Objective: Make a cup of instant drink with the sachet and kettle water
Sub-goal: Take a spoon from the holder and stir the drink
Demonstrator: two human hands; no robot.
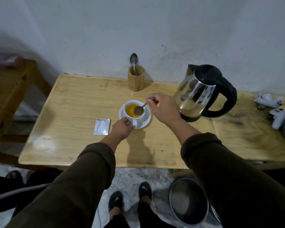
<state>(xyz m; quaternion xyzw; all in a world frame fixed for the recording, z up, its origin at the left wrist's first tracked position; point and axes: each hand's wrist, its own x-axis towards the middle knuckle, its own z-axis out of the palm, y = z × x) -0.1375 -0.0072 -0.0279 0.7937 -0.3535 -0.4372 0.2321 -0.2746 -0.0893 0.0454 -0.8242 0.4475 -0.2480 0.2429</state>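
Observation:
A white cup (130, 117) stands on a white saucer (146, 120) in the middle of the wooden table (82, 112). The cup holds orange-yellow liquid. My left hand (122, 129) grips the cup's handle at its near side. My right hand (163, 107) pinches the handle of a metal spoon (139, 110), whose bowl sits just over the liquid. A torn-open white sachet (102, 126) lies flat left of the saucer. The steel kettle (199, 92) with black handle and lid stands on its base to the right of the cup.
A bamboo holder (136, 79) with another spoon (133, 60) stands at the back by the wall. Small white toy planes (268, 101) lie at the far right. A metal bin (187, 201) sits on the floor beside my feet. A wooden frame stands to the left.

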